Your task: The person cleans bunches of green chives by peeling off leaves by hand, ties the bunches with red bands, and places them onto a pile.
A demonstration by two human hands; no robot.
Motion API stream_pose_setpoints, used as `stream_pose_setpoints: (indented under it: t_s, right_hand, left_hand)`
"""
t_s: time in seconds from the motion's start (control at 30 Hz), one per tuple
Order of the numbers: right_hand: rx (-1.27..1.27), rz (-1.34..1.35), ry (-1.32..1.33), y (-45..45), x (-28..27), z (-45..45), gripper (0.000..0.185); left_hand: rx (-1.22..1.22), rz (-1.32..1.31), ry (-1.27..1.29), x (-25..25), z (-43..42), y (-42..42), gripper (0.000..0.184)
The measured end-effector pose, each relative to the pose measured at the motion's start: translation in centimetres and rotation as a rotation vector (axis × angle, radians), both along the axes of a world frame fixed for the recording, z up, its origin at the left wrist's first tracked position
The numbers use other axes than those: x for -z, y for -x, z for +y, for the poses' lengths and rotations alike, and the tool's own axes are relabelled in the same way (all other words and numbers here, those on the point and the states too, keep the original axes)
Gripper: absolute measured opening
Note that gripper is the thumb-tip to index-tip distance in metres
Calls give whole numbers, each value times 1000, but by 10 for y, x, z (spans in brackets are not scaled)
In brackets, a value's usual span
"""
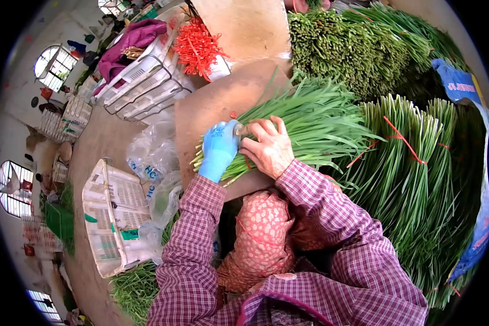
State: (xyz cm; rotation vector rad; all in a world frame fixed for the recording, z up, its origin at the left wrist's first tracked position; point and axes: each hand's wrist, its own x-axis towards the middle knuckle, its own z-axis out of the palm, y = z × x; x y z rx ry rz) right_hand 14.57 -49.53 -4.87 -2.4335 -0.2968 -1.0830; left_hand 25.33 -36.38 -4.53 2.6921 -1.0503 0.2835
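together, left hand [219, 148] and right hand [271, 145] over green stalks [320, 117], grip unclear, "hc" on clear plastic [153, 149] nearby

passage: brown board [196, 113], upper left | obstacles right: leafy bundle [315, 119], tied bunches [407, 157] | left: plastic bags [156, 149], white crate [100, 231]

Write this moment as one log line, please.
left hand: blue-gloved, on green bundle | right hand: bare, on same bundle | under bundle: brown board

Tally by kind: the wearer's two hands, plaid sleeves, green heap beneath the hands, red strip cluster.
Blue-gloved left hand: 1
Ungloved right hand: 1
Plaid sleeves: 2
Green heap: 1
Red strip cluster: 1
Total: 6
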Motion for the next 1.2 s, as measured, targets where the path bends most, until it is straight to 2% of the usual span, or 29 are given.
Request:
stream_pose_setpoints:
  t_s: [0.13, 0.2, 0.23, 0.27, 0.37, 0.43, 0.47, 0.6, 0.67, 0.73, 0.77, 0.83, 0.87, 0.93, 1.07, 1.2]
  right_hand:
    - [-17, 112, 212, -7, -25, -12, 19]
    - [-97, 228, 145, -23, -14, -23, 23]
    - [-178, 449, 105, -34, -9, -31, 26]
    - [-224, 553, 73, -37, -9, -36, 28]
    - [-287, 600, -31, -43, -5, -37, 30]
    - [-271, 689, -18, -43, -10, -36, 28]
    - [-270, 684, -18, -43, -10, -36, 28]
    - [-256, 617, 10, -39, -8, -32, 24]
    - [-245, 579, 8, -38, -6, -32, 24]
    - [-245, 555, 1, -37, -5, -33, 24]
    - [-234, 560, 3, -36, -5, -33, 23]
    - [-231, 559, 9, -37, -4, -32, 22]
    - [-230, 537, 8, -37, -1, -32, 22]
    - [-243, 510, -1, -39, 3, -32, 22]
    - [-249, 486, 19, -38, 4, -31, 22]
    - [-210, 466, 45, -37, 6, -31, 24]
  left_hand:
    - [34, -33, 47, 6, 3, 0, 23]
    - [43, -1, 40, 6, 3, -3, 24]
    - [49, 33, 35, 6, 4, -5, 25]
    - [45, 30, 36, 9, 6, -10, 25]
    - [94, 120, 126, 6, 14, -22, 27]
    - [77, 386, 310, -19, 18, -25, 29]
    - [0, 363, 231, -26, 20, -43, 30]
    - [45, 365, 331, -71, 16, -98, 25]
    - [20, 300, 262, -75, 4, -105, 28]
    - [-157, 157, -10, -49, -10, -116, 32]
    - [-105, 102, -155, -4, -10, -140, 34]
    - [-183, 147, -295, 30, -17, -148, 35]
    - [-310, 250, -288, 26, -30, -125, 34]
    - [-384, 288, -234, -11, -37, -78, 42]
    - [-383, 368, -194, -3, -36, -80, 46]
    - [-394, 441, -228, -15, -37, -71, 60]
